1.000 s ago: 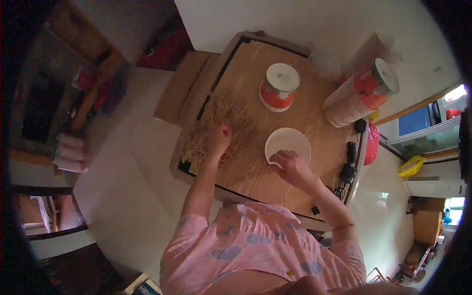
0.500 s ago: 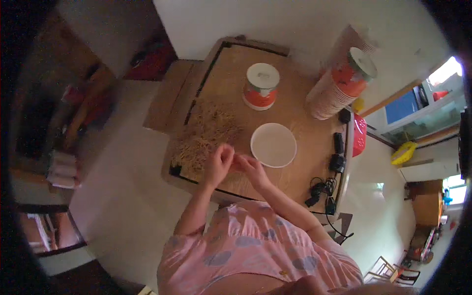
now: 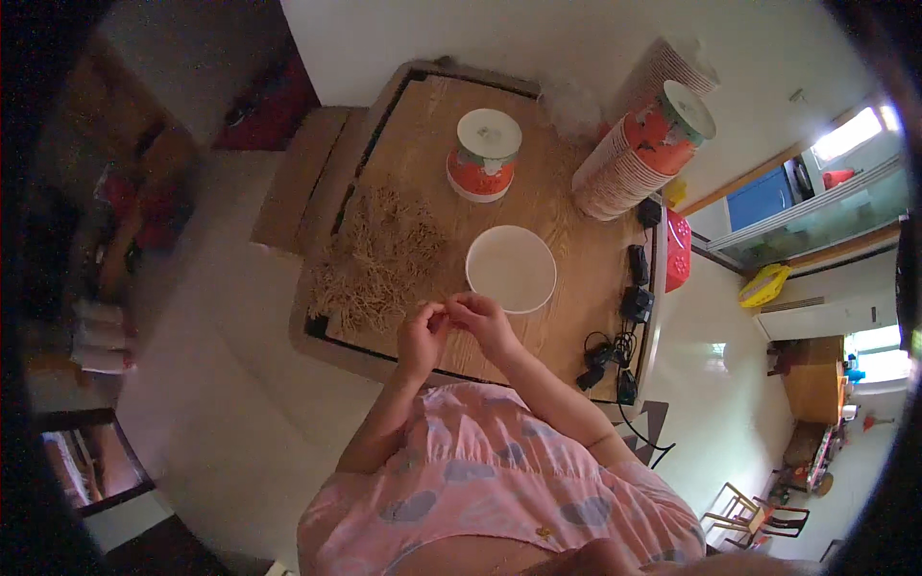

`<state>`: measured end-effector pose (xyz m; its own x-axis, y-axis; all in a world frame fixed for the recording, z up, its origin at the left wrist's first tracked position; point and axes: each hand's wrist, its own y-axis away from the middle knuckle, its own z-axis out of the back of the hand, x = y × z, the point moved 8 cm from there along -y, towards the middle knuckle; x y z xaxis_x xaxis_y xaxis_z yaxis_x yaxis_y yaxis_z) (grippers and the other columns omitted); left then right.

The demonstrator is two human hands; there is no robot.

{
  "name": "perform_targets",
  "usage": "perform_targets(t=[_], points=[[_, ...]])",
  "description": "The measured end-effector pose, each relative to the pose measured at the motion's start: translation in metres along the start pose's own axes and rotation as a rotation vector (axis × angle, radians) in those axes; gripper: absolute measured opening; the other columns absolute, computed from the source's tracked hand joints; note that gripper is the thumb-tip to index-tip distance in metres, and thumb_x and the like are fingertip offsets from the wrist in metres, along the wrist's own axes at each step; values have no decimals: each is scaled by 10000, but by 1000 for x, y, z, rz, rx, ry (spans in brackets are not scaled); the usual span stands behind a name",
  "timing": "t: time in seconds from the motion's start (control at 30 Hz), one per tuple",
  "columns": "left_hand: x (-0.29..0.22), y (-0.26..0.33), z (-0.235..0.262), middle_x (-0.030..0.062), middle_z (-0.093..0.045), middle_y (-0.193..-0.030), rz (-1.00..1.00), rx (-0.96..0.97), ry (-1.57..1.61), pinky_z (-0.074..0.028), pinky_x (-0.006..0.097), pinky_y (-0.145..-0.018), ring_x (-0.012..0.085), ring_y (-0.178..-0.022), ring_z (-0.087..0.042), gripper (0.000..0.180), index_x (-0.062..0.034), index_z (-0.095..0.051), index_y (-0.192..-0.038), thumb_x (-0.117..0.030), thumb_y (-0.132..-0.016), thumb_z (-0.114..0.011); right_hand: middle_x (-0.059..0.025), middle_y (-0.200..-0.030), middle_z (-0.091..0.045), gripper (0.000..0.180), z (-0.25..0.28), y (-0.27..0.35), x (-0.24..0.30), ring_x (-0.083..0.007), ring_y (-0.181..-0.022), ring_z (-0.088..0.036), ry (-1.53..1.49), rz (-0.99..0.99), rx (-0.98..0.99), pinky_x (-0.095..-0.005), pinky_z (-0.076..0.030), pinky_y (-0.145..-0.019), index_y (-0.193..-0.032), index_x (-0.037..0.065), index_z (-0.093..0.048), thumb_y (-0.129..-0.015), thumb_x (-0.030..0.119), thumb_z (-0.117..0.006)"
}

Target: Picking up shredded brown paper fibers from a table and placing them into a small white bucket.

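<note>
My left hand and my right hand meet at the fingertips above the near edge of the wooden table. The fingers of both are closed in a pinch; whatever lies between them is too small or hidden to make out. Just left and beyond is a loose pile of thin, tan, crinkled strands. An open white paper tub stands right beside my right hand, and its inside looks bare. Farther back, a red-and-white paper tub sits upside down, its pale base facing up.
Tall stacks of nested paper tubs lean at the back right by the wall. Along the right table edge lie black power adapters and a coiled cable. A red plastic basket is past that edge. Cardboard lies left of the table.
My hands have come closer together, with the right fingers now against the left. The whole view has shifted slightly; the tubs and the pile stay in place on the table.
</note>
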<state>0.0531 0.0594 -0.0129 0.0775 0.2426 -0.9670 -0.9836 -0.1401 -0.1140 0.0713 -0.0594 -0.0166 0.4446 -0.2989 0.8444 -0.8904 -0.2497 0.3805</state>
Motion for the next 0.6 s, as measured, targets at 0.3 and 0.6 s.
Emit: perform_targets(t=[0.3,0.6], points=[[-41,-7,-2,77,-508,-659,-129,16,-145,-402,294,-495,190,-546,-511,116,-41,-584,-800,-93,-711,-636,-38,-800,-568,149,20,-4,1,-117,-718,-554,116,79,-25,-253,-476,-672,-898,2,-555,-824,131,-540],[-14,4,-7,73,-519,-720,-109,198,-223,-408,319,-489,209,-533,-516,121,-74,-632,-819,-143,-720,-638,-32,-739,-542,105,42,-1,36,-134,-691,-533,-317,83,-121,-265,-453,-642,-885,36,-515,-851,134,-497]])
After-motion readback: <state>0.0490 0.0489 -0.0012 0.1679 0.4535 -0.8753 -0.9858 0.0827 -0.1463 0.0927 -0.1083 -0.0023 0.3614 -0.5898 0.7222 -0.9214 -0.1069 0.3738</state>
